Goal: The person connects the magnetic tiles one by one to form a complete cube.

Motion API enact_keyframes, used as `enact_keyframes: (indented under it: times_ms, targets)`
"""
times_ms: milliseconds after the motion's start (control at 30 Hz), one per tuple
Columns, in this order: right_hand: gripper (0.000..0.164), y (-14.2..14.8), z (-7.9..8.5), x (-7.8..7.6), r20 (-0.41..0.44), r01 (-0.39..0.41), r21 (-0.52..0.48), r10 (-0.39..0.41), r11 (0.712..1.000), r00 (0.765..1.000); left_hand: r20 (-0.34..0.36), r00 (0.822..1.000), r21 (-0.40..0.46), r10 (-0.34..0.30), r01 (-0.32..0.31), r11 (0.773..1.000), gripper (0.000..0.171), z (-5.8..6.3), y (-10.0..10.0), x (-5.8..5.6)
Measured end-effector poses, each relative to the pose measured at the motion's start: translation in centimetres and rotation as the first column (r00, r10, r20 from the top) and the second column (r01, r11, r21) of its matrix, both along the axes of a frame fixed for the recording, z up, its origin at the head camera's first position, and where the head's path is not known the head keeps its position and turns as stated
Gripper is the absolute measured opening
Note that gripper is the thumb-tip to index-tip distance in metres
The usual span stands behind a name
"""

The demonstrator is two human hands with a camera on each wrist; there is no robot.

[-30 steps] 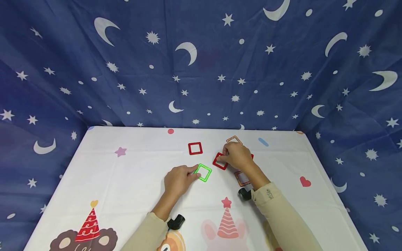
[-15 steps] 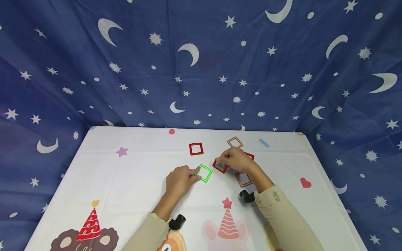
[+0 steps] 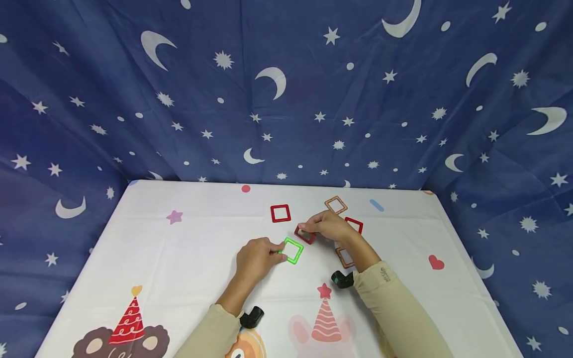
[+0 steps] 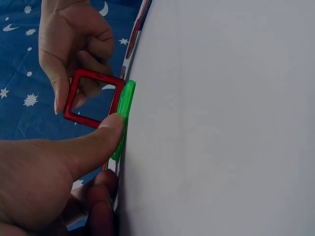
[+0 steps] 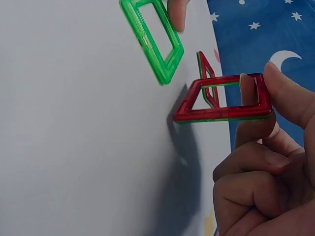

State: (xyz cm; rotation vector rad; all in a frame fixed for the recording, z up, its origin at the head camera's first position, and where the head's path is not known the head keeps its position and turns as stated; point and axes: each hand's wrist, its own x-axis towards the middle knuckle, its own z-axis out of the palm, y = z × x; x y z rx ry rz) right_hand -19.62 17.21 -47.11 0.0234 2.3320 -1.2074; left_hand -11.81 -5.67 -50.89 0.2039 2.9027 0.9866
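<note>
My left hand (image 3: 256,258) pinches a green square magnetic tile (image 3: 299,254) by its left side. The tile (image 4: 125,105) lies at or very near the table, the thumb on its frame in the left wrist view. With thumb and fingers, my right hand (image 3: 329,226) grips a red square magnetic tile (image 3: 303,238) by one edge. That red tile (image 5: 221,114) is raised and tilted, casting a shadow on the cloth. It is up and right of the green tile (image 5: 145,43), with a gap between them in the head and right wrist views.
Another red tile (image 3: 280,206) lies behind the hands. To the right are a red tile (image 3: 354,220), an orange tile (image 3: 342,201) behind it and an orange tile (image 3: 339,258) partly under my right forearm. A printed white cloth (image 3: 188,268) covers the table, a blue curtain (image 3: 295,89) behind.
My right hand has lifted the red tile off the cloth and brought it left toward the green one. The left hand keeps its pinch almost in place, the green tile shifting slightly.
</note>
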Motion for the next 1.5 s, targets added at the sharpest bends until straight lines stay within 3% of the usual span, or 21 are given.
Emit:
enact_keyframes:
  times_ms: [367, 567, 767, 967, 1100, 1233, 1500]
  targets:
    - [0.033, -1.7, -0.7, -0.4, 0.087, -0.011, -0.107, 0.02, 0.994, 0.996, 0.013, 1.0, 0.028, -0.002, 0.002, 1.0, 0.037, -0.1, -0.3, -0.1]
    - [0.032, -1.9, -1.0, -0.4, 0.089, -0.013, -0.128, 0.025, 0.992, 0.996, 0.022, 1.0, 0.02, 0.002, -0.002, 1.0, 0.037, -0.1, -0.3, -0.3]
    - [0.035, -2.0, -1.1, -0.3, 0.063, -0.034, -0.128, 0.042, 0.991, 0.997, 0.023, 1.0, 0.009, 0.01, -0.01, 1.0, 0.037, 0.0, -0.2, -0.3]
    - [0.034, -1.6, -0.4, 0.4, 0.019, -0.063, -0.05, 0.064, 0.997, 0.998, 0.007, 1.0, 0.001, 0.007, -0.007, 1.0, 0.037, 0.0, -0.2, -0.3]
    - [0.025, -0.9, 0.0, 1.2, -0.038, -0.124, 0.004, 0.124, 0.992, 0.992, -0.01, 1.0, -0.004, 0.005, -0.005, 1.0, 0.036, -0.1, -0.2, -0.2]
    - [0.019, -0.4, -0.9, 1.7, -0.06, -0.21, -0.019, 0.209, 0.977, 0.976, -0.032, 0.999, -0.006, -0.007, 0.007, 1.0, 0.034, -0.1, -0.1, 0.0]
    - [0.019, -0.7, -2.3, 2.7, -0.112, -0.324, -0.073, 0.315, 0.943, 0.943, -0.068, 0.997, -0.017, -0.033, 0.031, 0.999, 0.013, -0.1, -0.1, 0.2]
